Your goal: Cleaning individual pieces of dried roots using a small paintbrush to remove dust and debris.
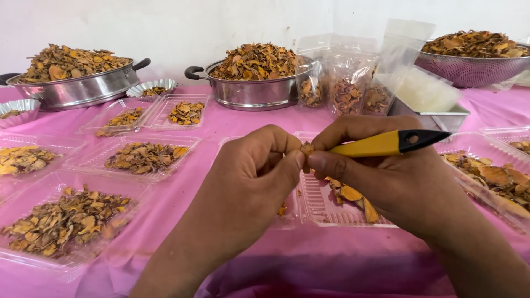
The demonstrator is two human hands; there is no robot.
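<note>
Both hands meet at frame centre, pinching one small dried chip [307, 148], orange-brown, rough-edged. Left hand [251, 176]: grip closed, thumb and forefinger on the chip's left side. Right hand [381, 176]: thumb and forefinger closed on the chip's right side; the same hand also carries a knife [389, 143], yellow plastic handle with black tip, smooth.

Knife long axis near horizontal, black tip pointing to 3 o'clock, slightly up. Chip too small to read an axis.

Directly below the hands: clear ribbed plastic tray [326, 209], a few flat orange slices in it. At 9 o'clock, more clear trays [144, 157] of flaky brown-orange chips. At 3 o'clock, another tray [491, 176] with bigger slices.

At 12 o'clock: steel pot [251, 91], black handles, heaped with chips. At 10 o'clock a second steel pan [77, 88], same load. At 1 o'clock clear bags [348, 83], part filled, then a steel box [436, 113]. At 2 o'clock a mesh steel colander [475, 69], heaped.

Tabletop [309, 265] covered in glossy pink cloth, lightly creased. Wall [221, 27] behind is plain white.
</note>
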